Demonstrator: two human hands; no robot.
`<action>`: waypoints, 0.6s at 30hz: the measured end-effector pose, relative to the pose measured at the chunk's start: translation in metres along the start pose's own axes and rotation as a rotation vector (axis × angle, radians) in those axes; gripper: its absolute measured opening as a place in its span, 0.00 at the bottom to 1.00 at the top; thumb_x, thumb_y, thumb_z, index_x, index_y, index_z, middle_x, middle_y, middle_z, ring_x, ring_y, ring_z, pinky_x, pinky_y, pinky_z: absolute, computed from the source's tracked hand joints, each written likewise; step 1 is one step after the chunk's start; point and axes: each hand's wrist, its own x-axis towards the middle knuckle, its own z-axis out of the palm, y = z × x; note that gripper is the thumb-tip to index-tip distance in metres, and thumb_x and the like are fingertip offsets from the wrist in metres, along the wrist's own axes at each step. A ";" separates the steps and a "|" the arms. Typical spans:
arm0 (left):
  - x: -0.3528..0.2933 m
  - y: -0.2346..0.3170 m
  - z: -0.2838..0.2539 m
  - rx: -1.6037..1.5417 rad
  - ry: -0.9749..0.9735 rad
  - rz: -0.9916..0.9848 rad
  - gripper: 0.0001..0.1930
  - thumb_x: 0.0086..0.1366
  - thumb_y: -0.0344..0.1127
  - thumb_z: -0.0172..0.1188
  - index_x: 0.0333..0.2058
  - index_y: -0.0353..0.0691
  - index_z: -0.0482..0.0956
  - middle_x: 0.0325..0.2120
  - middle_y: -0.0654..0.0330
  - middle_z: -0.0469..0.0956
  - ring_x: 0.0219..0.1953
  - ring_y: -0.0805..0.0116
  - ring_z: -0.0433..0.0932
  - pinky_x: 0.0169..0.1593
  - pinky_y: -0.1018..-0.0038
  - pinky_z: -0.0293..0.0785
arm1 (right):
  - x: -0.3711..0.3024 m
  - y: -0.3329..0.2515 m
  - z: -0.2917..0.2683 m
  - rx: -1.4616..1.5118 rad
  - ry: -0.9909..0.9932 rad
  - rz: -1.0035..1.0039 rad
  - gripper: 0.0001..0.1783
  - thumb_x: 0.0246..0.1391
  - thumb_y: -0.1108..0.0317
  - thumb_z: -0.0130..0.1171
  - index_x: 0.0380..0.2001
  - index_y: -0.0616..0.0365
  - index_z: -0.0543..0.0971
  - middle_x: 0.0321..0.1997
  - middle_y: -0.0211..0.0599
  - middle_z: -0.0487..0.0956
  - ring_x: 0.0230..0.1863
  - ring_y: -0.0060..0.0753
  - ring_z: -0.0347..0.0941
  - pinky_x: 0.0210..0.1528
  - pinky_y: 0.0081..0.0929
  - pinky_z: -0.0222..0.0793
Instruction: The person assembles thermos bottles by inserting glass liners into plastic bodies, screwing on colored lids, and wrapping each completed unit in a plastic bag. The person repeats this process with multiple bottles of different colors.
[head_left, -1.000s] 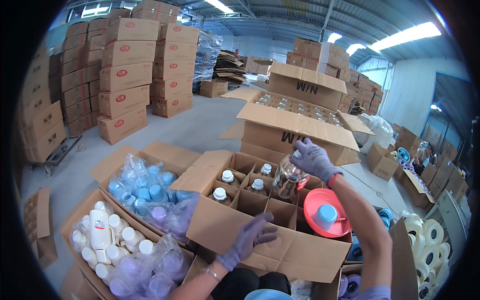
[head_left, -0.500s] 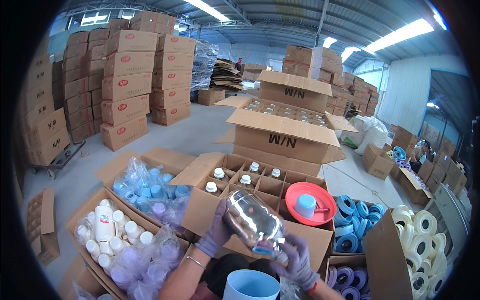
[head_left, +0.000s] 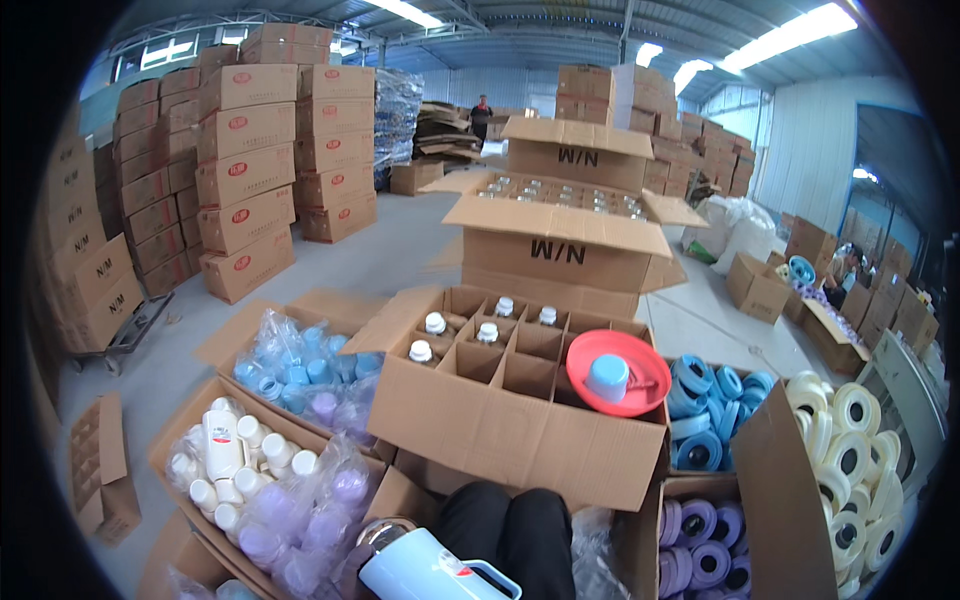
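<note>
A light blue thermos jug (head_left: pixel 425 568) with a looped handle lies tilted low over my lap. From its upper left end the rounded silver glass liner (head_left: pixel 386 532) sticks out a little. My left hand (head_left: pixel 352 573), in a greyish purple glove, shows only as a sliver against the liner and jug at the lower edge; its fingers are mostly hidden. My right hand is out of view. In front of my knees is a divided carton (head_left: pixel 500 420) with several white-capped bottles (head_left: pixel 487 333) in its cells. A red dish (head_left: pixel 640 390) with a light blue cup (head_left: pixel 607 377) rests on its right part.
At left, open boxes hold white bottles (head_left: pixel 224 445), bagged purple parts (head_left: pixel 310 520) and blue caps (head_left: pixel 318 371). At right are blue rings (head_left: pixel 697 450), purple rings (head_left: pixel 708 560) and cream rings (head_left: pixel 852 455). Stacked cartons (head_left: pixel 248 150) stand behind; a person (head_left: pixel 481 118) is far back.
The silver liner, earlier between both my hands, now sits in the blue jug. The jug has tipped from upright onto its side. My right hand has left the view; the left has moved down.
</note>
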 end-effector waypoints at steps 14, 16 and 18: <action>0.039 0.057 0.086 0.176 -0.281 -0.015 0.43 0.45 0.38 0.73 0.59 0.32 0.64 0.53 0.46 0.71 0.56 0.50 0.71 0.60 0.62 0.67 | 0.245 -0.113 0.004 -0.139 -0.392 -0.481 0.47 0.40 0.62 0.77 0.64 0.61 0.66 0.61 0.46 0.71 0.62 0.49 0.67 0.65 0.40 0.61; 0.042 0.072 0.120 0.231 -0.357 0.051 0.42 0.44 0.37 0.73 0.59 0.32 0.65 0.52 0.46 0.71 0.55 0.49 0.71 0.60 0.61 0.68 | 0.250 -0.118 -0.006 -0.142 -0.378 -0.466 0.50 0.39 0.61 0.78 0.65 0.60 0.65 0.60 0.45 0.72 0.61 0.46 0.68 0.64 0.40 0.62; 0.038 0.082 0.151 0.304 -0.420 0.136 0.41 0.43 0.36 0.72 0.58 0.32 0.66 0.51 0.45 0.72 0.54 0.48 0.72 0.59 0.60 0.69 | 0.255 -0.123 -0.014 -0.195 -0.317 -0.416 0.50 0.39 0.60 0.77 0.65 0.60 0.65 0.59 0.45 0.72 0.60 0.46 0.68 0.63 0.38 0.64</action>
